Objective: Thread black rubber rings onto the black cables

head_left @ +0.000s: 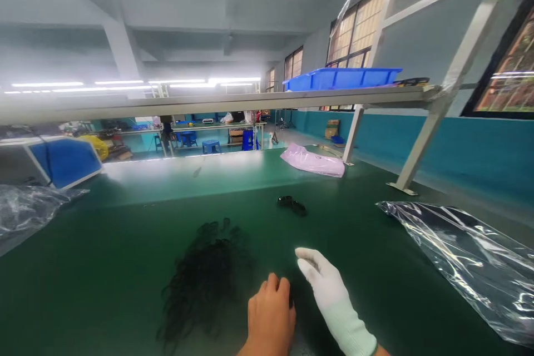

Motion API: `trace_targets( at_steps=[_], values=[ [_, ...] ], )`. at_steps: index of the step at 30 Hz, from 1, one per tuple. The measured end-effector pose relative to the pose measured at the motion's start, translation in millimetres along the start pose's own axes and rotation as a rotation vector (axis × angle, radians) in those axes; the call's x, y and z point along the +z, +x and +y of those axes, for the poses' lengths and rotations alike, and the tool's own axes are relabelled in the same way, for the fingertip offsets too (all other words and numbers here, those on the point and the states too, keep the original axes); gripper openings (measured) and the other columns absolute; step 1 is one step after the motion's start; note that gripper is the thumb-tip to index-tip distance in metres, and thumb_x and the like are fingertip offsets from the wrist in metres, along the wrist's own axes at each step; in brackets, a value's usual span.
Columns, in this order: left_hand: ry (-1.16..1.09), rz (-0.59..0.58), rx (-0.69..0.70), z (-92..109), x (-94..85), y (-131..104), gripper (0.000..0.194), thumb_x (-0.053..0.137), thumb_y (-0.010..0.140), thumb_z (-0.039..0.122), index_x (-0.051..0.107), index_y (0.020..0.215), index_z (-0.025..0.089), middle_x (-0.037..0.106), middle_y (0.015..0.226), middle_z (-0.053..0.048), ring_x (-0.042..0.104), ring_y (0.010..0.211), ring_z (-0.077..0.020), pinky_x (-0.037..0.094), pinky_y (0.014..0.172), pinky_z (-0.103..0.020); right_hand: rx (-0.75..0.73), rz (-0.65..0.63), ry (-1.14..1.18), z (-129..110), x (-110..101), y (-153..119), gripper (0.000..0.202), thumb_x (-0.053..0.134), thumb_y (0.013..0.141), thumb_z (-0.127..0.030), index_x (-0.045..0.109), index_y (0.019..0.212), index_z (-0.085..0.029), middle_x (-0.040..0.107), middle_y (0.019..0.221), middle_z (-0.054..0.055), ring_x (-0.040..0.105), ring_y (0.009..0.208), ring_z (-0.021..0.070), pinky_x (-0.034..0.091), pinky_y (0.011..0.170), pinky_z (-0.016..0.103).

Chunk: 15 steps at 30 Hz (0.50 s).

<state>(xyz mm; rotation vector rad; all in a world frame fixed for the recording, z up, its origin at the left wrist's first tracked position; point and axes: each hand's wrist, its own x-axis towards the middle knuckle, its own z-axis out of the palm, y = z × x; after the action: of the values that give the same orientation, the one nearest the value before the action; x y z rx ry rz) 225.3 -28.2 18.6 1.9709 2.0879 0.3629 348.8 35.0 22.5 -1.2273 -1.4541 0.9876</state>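
On the green tabletop (125, 245), a loose heap of thin black pieces (204, 278) lies left of centre. My bare left hand (271, 311) is right of the heap, its fingers curled down; a bit of something dark shows at its right side, too hidden to name. My right hand (327, 289), in a white glove, is just to the right, with thumb and fingers a little apart and nothing visible between them. Beyond both hands lies a small black item (292, 205) made of two rounded parts.
Clear plastic sheeting (467, 256) covers the right side, and more plastic (33, 211) lies at the left edge near a blue-and-white box (62, 161). A pink bag (312, 160) sits at the back. Overhead, a shelf (208, 104) holds a blue tray (344, 79).
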Motion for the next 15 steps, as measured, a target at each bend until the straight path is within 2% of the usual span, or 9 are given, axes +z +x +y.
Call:
trace_targets(
  at_steps=[3, 5, 7, 10, 12, 15],
  values=[
    [0.012, 0.055, 0.007, -0.1, 3.5, -0.1, 0.019, 0.047, 0.08, 0.025, 0.057, 0.097, 0.024, 0.058, 0.106, -0.006, 0.055, 0.096, -0.026, 0.046, 0.078, -0.038, 0.01, 0.004, -0.009, 9.1, 10.7, 4.0, 0.029, 0.054, 0.072, -0.034, 0.064, 0.092, -0.017, 0.069, 0.101, 0.011, 0.064, 0.097, 0.0253, 0.05, 0.091, 0.042],
    [-0.018, 0.073, 0.004, -2.6, -1.2, 1.4, 0.02, 0.049, 0.079, 0.028, 0.057, 0.098, 0.024, 0.057, 0.107, -0.006, 0.054, 0.096, -0.0259, 0.045, 0.08, -0.039, 0.013, 0.01, -0.029, 13.8, 13.5, 2.0, 0.028, 0.054, 0.071, -0.032, 0.064, 0.092, -0.016, 0.069, 0.1, 0.011, 0.064, 0.096, 0.0252, 0.048, 0.092, 0.043],
    [-0.086, 0.031, 0.019, -6.8, -12.0, 4.5, 0.029, 0.054, 0.076, 0.032, 0.056, 0.105, 0.024, 0.055, 0.113, -0.006, 0.053, 0.101, -0.027, 0.045, 0.082, -0.04, 0.007, 0.023, -0.047, 13.5, 11.0, -1.8, 0.027, 0.054, 0.072, -0.031, 0.065, 0.093, -0.017, 0.069, 0.101, 0.01, 0.064, 0.097, 0.0247, 0.049, 0.092, 0.041],
    [-0.19, -0.084, 0.096, -17.1, -33.8, 9.5, 0.058, 0.066, 0.067, 0.036, 0.05, 0.122, 0.026, 0.05, 0.125, -0.006, 0.047, 0.113, -0.0295, 0.045, 0.086, -0.038, -0.005, 0.043, -0.079, 4.5, 0.0, -11.2, 0.027, 0.054, 0.073, -0.032, 0.065, 0.092, -0.017, 0.069, 0.1, 0.009, 0.064, 0.096, 0.0238, 0.051, 0.088, 0.038],
    [-0.232, -0.15, 0.152, -26.9, -46.7, 9.8, 0.071, 0.072, 0.06, 0.036, 0.048, 0.127, 0.03, 0.049, 0.128, -0.003, 0.049, 0.114, -0.0284, 0.045, 0.087, -0.035, -0.005, 0.052, -0.113, -2.2, -7.8, -21.3, 0.027, 0.054, 0.074, -0.033, 0.065, 0.092, -0.017, 0.07, 0.099, 0.009, 0.065, 0.095, 0.0235, 0.051, 0.087, 0.037],
    [-0.277, -0.18, 0.193, -45.4, -57.7, 2.9, 0.067, 0.071, 0.062, 0.033, 0.049, 0.126, 0.034, 0.05, 0.128, 0.001, 0.056, 0.105, -0.0233, 0.045, 0.086, -0.03, 0.001, 0.053, -0.174, -6.3, -13.6, -40.9, 0.027, 0.053, 0.074, -0.032, 0.066, 0.093, -0.017, 0.07, 0.096, 0.009, 0.066, 0.092, 0.0234, 0.052, 0.086, 0.037]
  ],
)
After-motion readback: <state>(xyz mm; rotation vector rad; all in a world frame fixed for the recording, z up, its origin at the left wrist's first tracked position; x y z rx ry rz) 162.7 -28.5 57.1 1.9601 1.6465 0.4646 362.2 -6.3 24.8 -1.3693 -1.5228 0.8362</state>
